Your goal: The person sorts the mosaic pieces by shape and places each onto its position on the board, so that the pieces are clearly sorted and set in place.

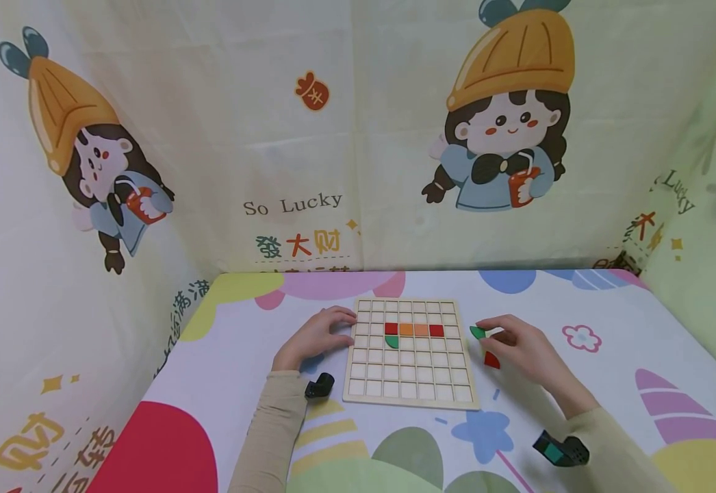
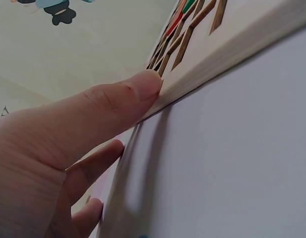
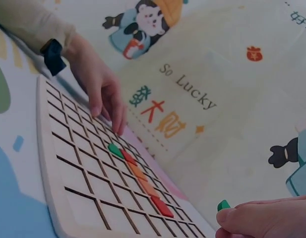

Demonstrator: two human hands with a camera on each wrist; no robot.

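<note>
A wooden grid board (image 1: 406, 390) lies on the table between the hands. In one row of its cells sit a red square tile (image 1: 391, 329), two orange tiles (image 1: 413, 330) and another red tile (image 1: 436, 331). Just below the leftmost red tile is a green quarter-circle tile (image 1: 392, 341). My left hand (image 1: 316, 337) rests at the board's left edge, its thumb (image 2: 143, 88) touching the rim. Beyond the right edge, my right hand (image 1: 527, 352) pinches a green tile (image 3: 223, 205) between thumb and fingertips, partly hidden by them.
A red curved-edge tile (image 1: 491, 360) lies on the table below the right hand, near the board's right edge. The tabletop (image 1: 549, 390) carries printed coloured shapes. A printed cloth (image 1: 389, 233) hangs behind and on both sides. Each wrist wears a small black device.
</note>
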